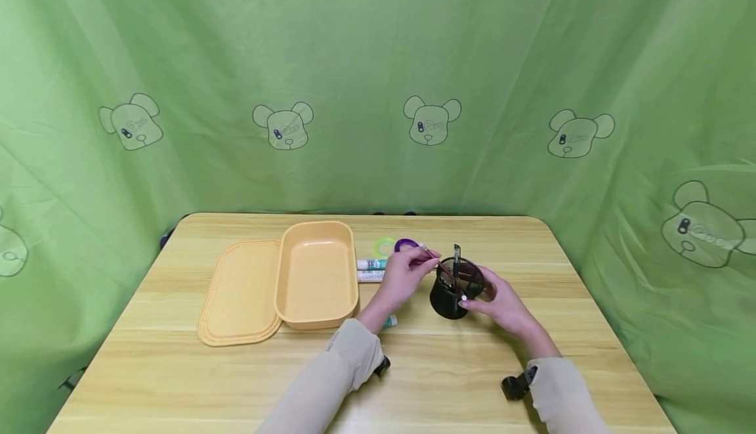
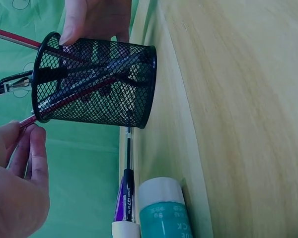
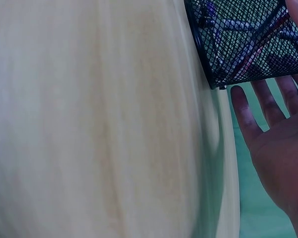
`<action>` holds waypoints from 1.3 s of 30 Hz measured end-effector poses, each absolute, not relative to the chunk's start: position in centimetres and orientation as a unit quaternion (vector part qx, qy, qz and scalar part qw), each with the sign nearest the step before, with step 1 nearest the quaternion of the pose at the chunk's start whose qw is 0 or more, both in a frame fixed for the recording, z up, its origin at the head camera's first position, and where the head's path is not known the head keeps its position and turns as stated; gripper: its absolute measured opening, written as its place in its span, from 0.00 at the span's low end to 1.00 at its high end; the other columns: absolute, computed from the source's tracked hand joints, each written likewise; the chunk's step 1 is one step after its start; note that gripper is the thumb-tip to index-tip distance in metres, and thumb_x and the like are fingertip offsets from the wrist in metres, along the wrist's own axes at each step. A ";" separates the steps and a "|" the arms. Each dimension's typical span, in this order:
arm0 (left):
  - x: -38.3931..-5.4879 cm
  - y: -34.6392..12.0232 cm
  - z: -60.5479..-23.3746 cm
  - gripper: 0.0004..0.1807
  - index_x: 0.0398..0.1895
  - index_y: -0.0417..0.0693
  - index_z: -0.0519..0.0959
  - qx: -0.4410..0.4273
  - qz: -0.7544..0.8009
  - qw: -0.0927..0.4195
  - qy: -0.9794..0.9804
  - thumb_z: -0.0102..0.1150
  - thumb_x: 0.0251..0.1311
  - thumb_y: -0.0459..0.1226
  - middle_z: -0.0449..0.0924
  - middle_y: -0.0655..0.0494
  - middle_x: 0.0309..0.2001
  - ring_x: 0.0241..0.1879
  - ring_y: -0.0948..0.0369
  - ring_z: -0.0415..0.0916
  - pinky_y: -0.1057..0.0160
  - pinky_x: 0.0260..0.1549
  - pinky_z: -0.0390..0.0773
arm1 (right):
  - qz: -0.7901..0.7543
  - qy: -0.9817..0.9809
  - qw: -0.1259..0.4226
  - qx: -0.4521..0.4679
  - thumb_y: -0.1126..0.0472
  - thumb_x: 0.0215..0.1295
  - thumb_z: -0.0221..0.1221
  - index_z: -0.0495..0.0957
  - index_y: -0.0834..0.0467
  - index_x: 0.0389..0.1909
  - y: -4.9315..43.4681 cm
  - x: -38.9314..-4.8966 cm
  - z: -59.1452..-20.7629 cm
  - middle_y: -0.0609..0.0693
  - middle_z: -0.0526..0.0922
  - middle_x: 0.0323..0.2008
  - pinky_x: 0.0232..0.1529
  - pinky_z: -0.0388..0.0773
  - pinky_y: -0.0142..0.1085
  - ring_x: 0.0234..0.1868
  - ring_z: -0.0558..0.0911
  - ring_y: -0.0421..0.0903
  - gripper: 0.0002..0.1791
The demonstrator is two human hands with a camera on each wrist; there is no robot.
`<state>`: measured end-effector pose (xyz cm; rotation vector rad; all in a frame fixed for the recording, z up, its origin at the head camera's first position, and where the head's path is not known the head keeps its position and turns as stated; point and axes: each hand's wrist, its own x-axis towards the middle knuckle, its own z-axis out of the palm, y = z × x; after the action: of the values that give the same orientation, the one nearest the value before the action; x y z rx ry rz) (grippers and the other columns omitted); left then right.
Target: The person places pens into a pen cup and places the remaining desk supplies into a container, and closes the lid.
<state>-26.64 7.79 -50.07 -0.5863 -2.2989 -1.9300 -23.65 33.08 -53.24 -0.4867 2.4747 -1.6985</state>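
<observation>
A black mesh pen holder (image 1: 444, 304) stands upright on the table, with pens and pencils leaning inside it. My right hand (image 1: 506, 304) grips its right side, thumb at the front and fingers behind; the right wrist view shows the mesh wall (image 3: 253, 49) against the fingers. At the rim, my left hand (image 1: 404, 276) pinches the end of a dark red pencil (image 2: 29, 120) whose lower part is still inside the holder. A second red pencil (image 2: 16, 38) and a black pen (image 2: 15, 82) with a clip stick out beside it.
Left of my hands are an orange box (image 1: 317, 276), open on top, and its flat lid (image 1: 242, 293). Glue sticks (image 1: 371, 264), a purple ring-shaped item (image 1: 406, 243) and a yellow-green ring (image 1: 384, 246) lie nearby. Another teal tube (image 1: 390, 321) shows under my left wrist.
</observation>
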 end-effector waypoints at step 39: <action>-27.7 5.3 -52.6 0.23 0.60 0.44 0.82 -0.071 -0.599 0.025 -0.797 0.67 0.61 0.25 0.86 0.46 0.56 0.59 0.47 0.81 0.53 0.64 0.79 | -0.568 0.807 0.059 -0.151 0.66 0.56 0.75 0.64 0.60 0.76 33.3 -23.8 -53.4 0.67 0.74 0.68 0.64 0.66 0.16 0.62 0.77 0.30 0.47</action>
<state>-27.75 5.26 -52.59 -0.2204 -2.4665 -1.8523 -23.80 33.33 -53.39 -0.4562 2.4433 -1.7218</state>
